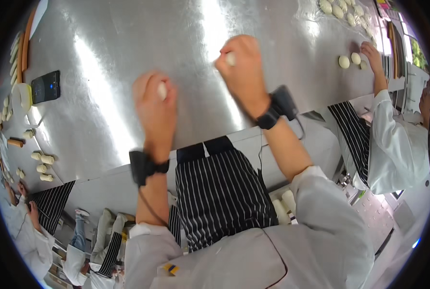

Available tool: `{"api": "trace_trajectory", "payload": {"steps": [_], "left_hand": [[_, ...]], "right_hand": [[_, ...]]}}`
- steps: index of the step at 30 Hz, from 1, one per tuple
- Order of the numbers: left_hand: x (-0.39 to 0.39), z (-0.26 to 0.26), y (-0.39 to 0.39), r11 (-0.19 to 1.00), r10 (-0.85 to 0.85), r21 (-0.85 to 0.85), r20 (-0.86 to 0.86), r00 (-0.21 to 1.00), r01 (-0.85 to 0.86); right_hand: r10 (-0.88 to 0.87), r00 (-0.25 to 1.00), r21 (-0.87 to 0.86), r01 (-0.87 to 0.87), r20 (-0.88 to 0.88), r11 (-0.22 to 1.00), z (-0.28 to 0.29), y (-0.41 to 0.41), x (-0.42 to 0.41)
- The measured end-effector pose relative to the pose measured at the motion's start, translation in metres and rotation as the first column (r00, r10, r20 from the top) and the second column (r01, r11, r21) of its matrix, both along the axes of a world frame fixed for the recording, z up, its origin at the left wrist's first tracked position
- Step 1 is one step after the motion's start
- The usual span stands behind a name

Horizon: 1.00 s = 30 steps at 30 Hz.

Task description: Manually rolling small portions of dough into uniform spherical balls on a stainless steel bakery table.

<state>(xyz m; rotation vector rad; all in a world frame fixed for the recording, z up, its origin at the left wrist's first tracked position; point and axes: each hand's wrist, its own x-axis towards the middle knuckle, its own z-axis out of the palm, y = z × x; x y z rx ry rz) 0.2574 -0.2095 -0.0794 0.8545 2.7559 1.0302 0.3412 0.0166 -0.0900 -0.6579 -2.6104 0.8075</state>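
Two small pale dough balls are in my hands over the stainless steel worktop. My left hand curls around one dough ball, which shows between thumb and fingers; the hand is slightly blurred. Farther forward and to the right, my right hand cups the other dough ball in the same way. Both hands are low over the steel, but whether the dough touches it is hidden under the fingers. Each wrist wears a black strap with a small device and a cable.
At right, a co-worker's hand is beside several dough balls; more lie under clear plastic film. A phone lies at left by a pale container. Rolled dough pieces and a wooden rolling pin lie farther left.
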Motion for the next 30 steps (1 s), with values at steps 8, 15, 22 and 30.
{"api": "trace_trajectory", "payload": {"steps": [8, 15, 22, 30], "left_hand": [[0.004, -0.027, -0.02, 0.999, 0.024, 0.037, -0.134, 0.991, -0.019], [-0.019, -0.012, 0.02, 0.99, -0.029, 0.138, 0.037, 0.999, 0.024], [-0.014, -0.013, 0.0, 0.998, -0.01, 0.068, 0.072, 0.997, 0.005], [-0.016, -0.051, 0.02, 0.979, -0.027, 0.201, -0.068, 0.997, 0.04]], "right_hand": [[-0.042, 0.997, 0.076, 0.047, -0.061, 0.996, -0.011, 0.015, 0.027], [-0.004, 0.991, 0.065, 0.013, -0.131, 0.998, -0.008, 0.006, 0.009], [-0.081, 0.997, -0.027, 0.081, 0.008, 0.996, -0.012, 0.02, 0.03], [-0.026, 0.99, 0.122, 0.043, -0.141, 0.992, -0.032, 0.021, 0.016]]}}
